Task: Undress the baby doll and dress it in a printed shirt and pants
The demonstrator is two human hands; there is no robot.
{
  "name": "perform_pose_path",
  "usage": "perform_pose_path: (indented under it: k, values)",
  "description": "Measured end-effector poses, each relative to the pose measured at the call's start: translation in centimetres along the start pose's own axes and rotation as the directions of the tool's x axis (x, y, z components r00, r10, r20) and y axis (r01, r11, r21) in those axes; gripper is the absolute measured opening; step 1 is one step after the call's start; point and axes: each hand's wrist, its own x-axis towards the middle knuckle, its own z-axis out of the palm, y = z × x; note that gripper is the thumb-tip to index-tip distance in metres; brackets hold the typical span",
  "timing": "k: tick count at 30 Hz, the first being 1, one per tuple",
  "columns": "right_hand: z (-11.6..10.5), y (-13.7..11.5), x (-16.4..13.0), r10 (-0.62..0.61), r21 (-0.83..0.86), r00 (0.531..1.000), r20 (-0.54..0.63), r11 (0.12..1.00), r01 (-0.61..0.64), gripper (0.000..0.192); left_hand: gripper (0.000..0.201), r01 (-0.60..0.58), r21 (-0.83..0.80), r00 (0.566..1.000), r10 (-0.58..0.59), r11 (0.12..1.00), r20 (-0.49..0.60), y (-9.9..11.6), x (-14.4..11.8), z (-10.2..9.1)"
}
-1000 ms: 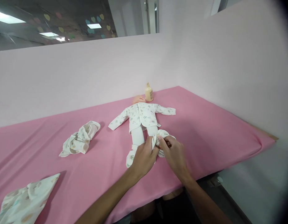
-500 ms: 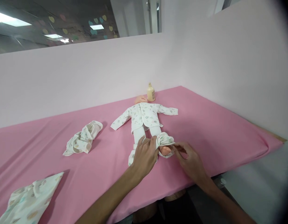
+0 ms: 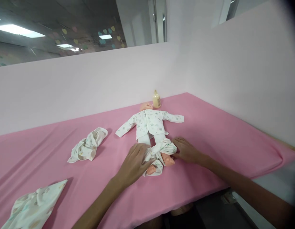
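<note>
while the small plastic baby doll in its white printed cotton top (image 3: 149, 122) lies on its back across the pink cloth-covered table (image 3: 209, 127), both of the person's bare hands sit at its legs. the left hand (image 3: 134, 163) rests palm down over the doll's near leg, its fingers bent and closed on the bunched white printed baby trousers (image 3: 160, 151), which are gathered low around the shins. the right hand (image 3: 186, 150) lies on the other side of the legs, fingers curled against the same bunch of cloth; whether it truly pinches the fabric or only presses on it cannot be told. the doll's two bare peach feet (image 3: 167, 160) poke out below the gathered cloth, pointing toward the near edge of the table. just beyond the doll's head stands a little cream-coloured bottle (image 3: 157, 99), close to the pale pink partition wall (image 3: 90, 82). well to the left of the doll lies a crumpled white patterned baby garment (image 3: 87, 149), and another pale patterned cloth (image 3: 35, 206) lies at the near left corner.
</note>
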Motion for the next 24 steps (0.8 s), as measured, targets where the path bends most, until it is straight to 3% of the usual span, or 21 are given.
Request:
perform_pose_path:
  k: [3,5,7,9,15,18,21,22,24]
  values:
    - [-1.7,0.3,-0.6,0.063,0.307,0.984,0.164,0.945,-0.111,0.038,0.040,0.164,-0.175,0.984,-0.148,0.971,0.099,-1.7,-2.6,-1.5]
    - [-3.0,0.5,-0.5,0.059,0.538,0.966,0.251,0.822,-0.190,0.053,0.040,0.279,-0.306,0.955,-0.232,0.910,0.183,-2.6,-3.3,-2.3]
    - [-3.8,0.7,0.1,0.060,0.696,0.970,0.237,0.686,-0.212,0.048,0.038,0.346,-0.393,0.934,-0.274,0.852,0.227,-3.2,-3.3,-2.6]
    - [-3.8,0.7,1.0,0.084,0.756,0.973,0.214,0.617,-0.219,0.040,0.033,0.353,-0.431,0.933,-0.275,0.831,0.233,-3.6,-2.8,-2.5]
    - [-3.1,-0.2,3.1,0.063,0.694,0.944,0.325,0.661,-0.284,0.035,0.028,0.324,-0.371,0.925,-0.209,0.870,0.317,-4.2,-0.8,-2.0]
    - [-3.6,-0.2,3.6,-0.025,0.669,0.891,0.454,0.669,-0.323,0.038,0.036,0.329,-0.372,0.911,-0.187,0.868,0.368,-4.7,-0.2,-2.4]
    - [-3.9,0.5,4.2,-0.056,0.593,0.830,0.555,0.727,-0.347,0.035,0.037,0.371,-0.497,0.911,-0.203,0.784,0.360,-5.3,0.4,-2.7]
    - [-3.8,0.9,4.4,-0.046,0.572,0.831,0.554,0.746,-0.340,0.033,0.036,0.390,-0.545,0.913,-0.235,0.742,0.334,-5.6,0.6,-2.5]
    - [-3.3,1.7,5.0,0.012,0.546,0.882,0.471,0.781,-0.302,0.030,0.036,0.403,-0.623,0.914,-0.321,0.670,0.246,-6.2,1.5,-1.9]
